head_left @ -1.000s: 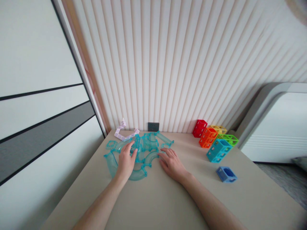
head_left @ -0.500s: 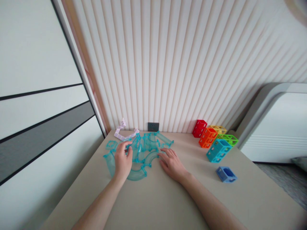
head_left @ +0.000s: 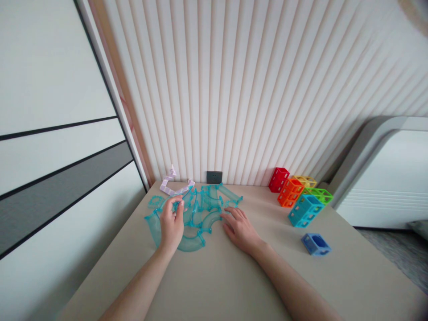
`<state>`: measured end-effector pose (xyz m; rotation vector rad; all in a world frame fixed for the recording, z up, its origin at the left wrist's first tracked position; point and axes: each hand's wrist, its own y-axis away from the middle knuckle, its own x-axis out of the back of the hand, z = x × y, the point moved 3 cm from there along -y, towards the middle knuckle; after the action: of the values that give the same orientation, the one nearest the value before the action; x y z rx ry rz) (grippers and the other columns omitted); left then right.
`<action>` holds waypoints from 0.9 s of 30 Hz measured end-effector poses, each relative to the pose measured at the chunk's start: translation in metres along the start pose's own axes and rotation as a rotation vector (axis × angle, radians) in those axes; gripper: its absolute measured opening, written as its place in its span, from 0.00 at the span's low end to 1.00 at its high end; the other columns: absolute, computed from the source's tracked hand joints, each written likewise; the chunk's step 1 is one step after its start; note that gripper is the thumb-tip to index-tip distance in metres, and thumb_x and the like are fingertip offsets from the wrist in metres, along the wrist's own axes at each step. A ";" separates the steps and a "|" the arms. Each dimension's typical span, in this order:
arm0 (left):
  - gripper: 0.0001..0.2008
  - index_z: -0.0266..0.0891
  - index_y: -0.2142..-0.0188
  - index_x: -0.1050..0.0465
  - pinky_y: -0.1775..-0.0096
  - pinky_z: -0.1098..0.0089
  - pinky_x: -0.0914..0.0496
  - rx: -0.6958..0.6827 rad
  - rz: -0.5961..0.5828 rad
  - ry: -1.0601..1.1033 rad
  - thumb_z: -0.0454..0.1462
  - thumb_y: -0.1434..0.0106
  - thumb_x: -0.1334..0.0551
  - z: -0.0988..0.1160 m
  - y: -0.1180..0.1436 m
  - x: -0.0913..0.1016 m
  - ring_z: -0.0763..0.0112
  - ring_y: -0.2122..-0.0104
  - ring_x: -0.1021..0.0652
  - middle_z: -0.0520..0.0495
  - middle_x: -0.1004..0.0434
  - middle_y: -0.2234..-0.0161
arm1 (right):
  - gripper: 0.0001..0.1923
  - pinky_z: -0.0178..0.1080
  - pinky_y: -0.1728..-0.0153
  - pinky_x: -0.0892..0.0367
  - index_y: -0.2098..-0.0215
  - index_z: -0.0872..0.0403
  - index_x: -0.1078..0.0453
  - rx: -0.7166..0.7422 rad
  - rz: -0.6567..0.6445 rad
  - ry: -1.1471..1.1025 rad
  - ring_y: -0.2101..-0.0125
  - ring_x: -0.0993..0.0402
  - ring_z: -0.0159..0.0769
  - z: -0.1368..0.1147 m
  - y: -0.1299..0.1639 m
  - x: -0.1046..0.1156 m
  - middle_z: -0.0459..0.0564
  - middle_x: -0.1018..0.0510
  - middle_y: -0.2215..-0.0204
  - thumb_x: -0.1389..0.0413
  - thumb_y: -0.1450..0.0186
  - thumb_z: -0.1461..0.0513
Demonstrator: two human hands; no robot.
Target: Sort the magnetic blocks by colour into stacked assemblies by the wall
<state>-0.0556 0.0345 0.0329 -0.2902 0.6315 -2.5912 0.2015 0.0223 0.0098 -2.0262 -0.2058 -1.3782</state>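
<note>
Coloured lattice cubes and a blue cube sit apart.

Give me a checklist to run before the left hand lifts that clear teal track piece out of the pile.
1. Left hand pinching a teal track piece: ok.
2. Piece free of the rest of the teal pile: cannot tell, pieces overlap.
3. Right hand flat at the pile's edge, steadying: ok.
4. Lilac stepped piece touching the pile: cannot tell.
5. Bare table in front for setting down: ok.
6. Coloured cubes apart from the pile: ok.
</note>
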 end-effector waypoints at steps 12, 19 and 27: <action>0.15 0.44 0.59 0.37 0.57 0.53 0.19 0.259 0.137 0.350 0.50 0.35 0.38 -0.020 -0.003 0.001 0.72 0.65 0.22 0.55 0.33 0.66 | 0.16 0.55 0.39 0.36 0.45 0.52 0.29 -0.009 -0.022 -0.008 0.43 0.31 0.48 -0.001 0.000 0.002 0.59 0.25 0.45 0.46 0.31 0.65; 0.15 0.44 0.59 0.34 0.52 0.55 0.22 0.294 0.164 0.412 0.51 0.34 0.39 -0.020 -0.003 -0.001 0.64 0.54 0.20 0.48 0.25 0.60 | 0.16 0.54 0.40 0.36 0.45 0.52 0.28 -0.008 -0.026 -0.007 0.43 0.31 0.49 -0.003 -0.001 0.003 0.59 0.25 0.45 0.46 0.31 0.65; 0.16 0.45 0.59 0.30 0.57 0.63 0.24 0.426 0.175 0.352 0.53 0.36 0.38 -0.032 -0.003 0.000 0.65 0.57 0.20 0.49 0.22 0.60 | 0.16 0.54 0.40 0.35 0.45 0.53 0.29 -0.011 -0.021 -0.005 0.43 0.31 0.49 -0.001 0.000 0.001 0.59 0.25 0.46 0.46 0.31 0.65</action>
<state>-0.0664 0.0490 0.0061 0.3477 0.1891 -2.5402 0.2012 0.0214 0.0110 -2.0428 -0.2229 -1.3900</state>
